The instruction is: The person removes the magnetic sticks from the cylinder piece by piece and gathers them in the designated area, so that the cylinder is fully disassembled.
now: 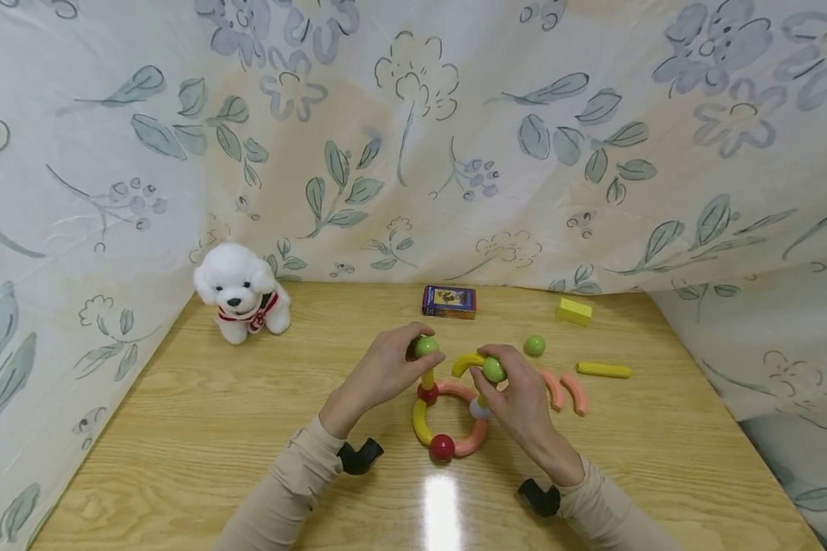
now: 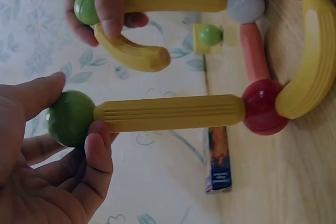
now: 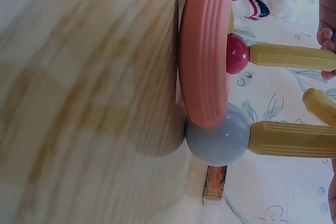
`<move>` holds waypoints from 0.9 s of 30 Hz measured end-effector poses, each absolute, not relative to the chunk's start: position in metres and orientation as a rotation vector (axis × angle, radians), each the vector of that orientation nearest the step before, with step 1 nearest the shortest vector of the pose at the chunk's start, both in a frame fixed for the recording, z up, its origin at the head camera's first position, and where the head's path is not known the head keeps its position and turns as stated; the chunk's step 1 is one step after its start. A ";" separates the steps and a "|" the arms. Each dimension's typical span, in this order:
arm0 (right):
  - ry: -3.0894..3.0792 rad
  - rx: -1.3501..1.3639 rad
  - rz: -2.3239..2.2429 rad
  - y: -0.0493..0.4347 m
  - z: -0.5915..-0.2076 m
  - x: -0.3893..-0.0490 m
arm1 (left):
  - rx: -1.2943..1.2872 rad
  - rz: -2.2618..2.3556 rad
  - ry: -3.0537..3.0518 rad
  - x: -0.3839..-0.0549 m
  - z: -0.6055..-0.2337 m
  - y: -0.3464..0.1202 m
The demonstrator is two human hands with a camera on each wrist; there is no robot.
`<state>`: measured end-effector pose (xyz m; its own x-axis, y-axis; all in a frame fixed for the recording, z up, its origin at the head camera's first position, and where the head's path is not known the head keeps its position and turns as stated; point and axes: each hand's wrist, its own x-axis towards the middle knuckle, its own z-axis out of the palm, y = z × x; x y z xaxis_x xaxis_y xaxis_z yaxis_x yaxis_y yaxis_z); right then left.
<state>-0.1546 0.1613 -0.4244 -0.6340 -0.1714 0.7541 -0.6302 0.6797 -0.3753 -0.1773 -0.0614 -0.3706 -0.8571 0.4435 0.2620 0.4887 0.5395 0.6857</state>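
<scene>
A ring of curved yellow and pink rods [image 1: 470,444], joined by balls, lies on the table. From its red ball [image 2: 265,107] rises a straight yellow rod [image 2: 170,114], topped by a green ball [image 2: 72,119]. My left hand [image 1: 379,371] holds that ball between thumb and fingers. A second yellow rod [image 3: 294,139] stands on the grey ball [image 3: 218,136]. At its top my right hand [image 1: 524,402] pinches another green ball [image 1: 494,370], from which a curved yellow rod [image 2: 134,53] juts toward the left upright. Its free end touches nothing.
To the right lie two curved pink rods [image 1: 574,394], a straight yellow rod [image 1: 603,370], a loose green ball [image 1: 534,346] and a yellow block [image 1: 574,311]. Behind the ring sits a small box [image 1: 449,301]. A plush dog [image 1: 237,295] is at the back left, before a floral curtain [image 1: 413,191].
</scene>
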 end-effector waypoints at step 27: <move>-2.377 0.444 1.070 0.163 -0.424 -0.154 | -0.711 -1.364 -2.760 -0.179 -0.384 -0.059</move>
